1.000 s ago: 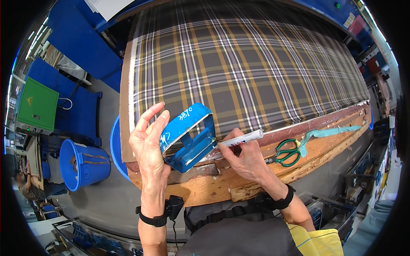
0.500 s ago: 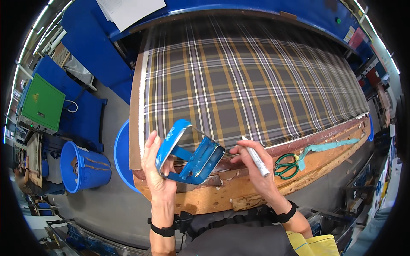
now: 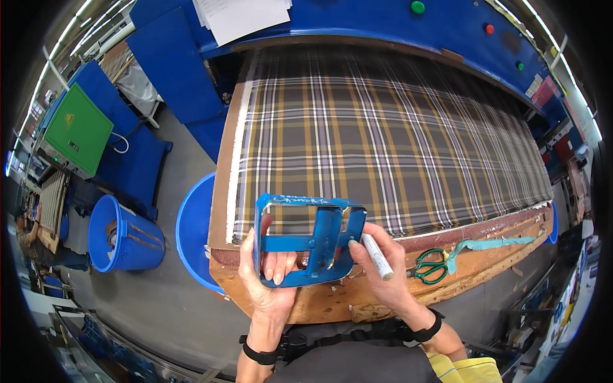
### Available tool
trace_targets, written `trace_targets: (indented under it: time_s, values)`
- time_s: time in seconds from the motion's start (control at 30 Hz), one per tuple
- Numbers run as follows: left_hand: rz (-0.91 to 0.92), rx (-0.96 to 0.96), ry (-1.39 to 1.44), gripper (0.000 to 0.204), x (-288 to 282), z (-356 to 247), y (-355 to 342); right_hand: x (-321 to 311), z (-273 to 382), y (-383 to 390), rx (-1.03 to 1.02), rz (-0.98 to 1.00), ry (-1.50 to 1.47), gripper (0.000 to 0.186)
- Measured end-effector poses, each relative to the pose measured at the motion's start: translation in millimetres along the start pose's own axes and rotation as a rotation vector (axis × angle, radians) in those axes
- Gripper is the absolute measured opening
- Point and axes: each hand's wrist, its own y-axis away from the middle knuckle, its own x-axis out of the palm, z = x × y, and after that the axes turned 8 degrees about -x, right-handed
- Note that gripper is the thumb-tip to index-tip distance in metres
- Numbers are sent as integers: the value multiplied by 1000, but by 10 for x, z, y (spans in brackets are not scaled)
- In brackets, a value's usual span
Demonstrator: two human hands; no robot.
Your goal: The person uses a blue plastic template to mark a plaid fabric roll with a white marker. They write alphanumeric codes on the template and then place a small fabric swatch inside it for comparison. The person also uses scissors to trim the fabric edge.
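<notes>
Gripping a blue, open-sided rectangular frame with crossbars (image 3: pixel 327 236), the fingers of the left hand (image 3: pixel 269 297) are curled around its left side and underside, several fingertips showing through the opening below the horizontal bar. Fingers of the right hand (image 3: pixel 393 284) are closed about a white, cylindrical marker pen (image 3: pixel 377 257), which slants with its lower end toward the viewer; the right thumb meets the frame's right edge. White handwritten marks run along the frame's upper rim. A black wrist strap (image 3: pixel 258 352) encircles the left wrist, and a similar band (image 3: pixel 429 327) the right.

The frame is held up in front of the near, left-hand part of a broad brown, ochre, lilac and white plaid cloth (image 3: pixel 383 137). Along the cloth's near side runs a worn, light-brown wooden ledge (image 3: pixel 319 307). On it, right of the right hand, lie green-handled scissors (image 3: pixel 431 263) beside a crumpled teal fabric strip (image 3: pixel 488 244).

At left stand two round blue tubs, one partly hidden by the worktop (image 3: pixel 195 223), the other farther out (image 3: pixel 137 252). Beyond them is a green box-shaped cabinet (image 3: pixel 80 131); white paper sheets (image 3: pixel 246 16) lie against the blue machine housing (image 3: pixel 357 22) behind the cloth.
</notes>
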Motion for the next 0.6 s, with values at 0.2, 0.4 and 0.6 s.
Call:
trace_targets:
  time_s: [0.2, 0.4, 0.6]
  values:
    - [8, 168, -893, 55, -356, -121, -43, -222, 406, -245, -386, 213, 360, 42]
    - [-124, 272, -1085, 52, -246, -366, -133, -148, 591, -481, -547, 697, 612, 60]
    - [89, 250, -1239, 48, 51, -261, -138, 50, 249, -518, -895, 760, 912, 34]
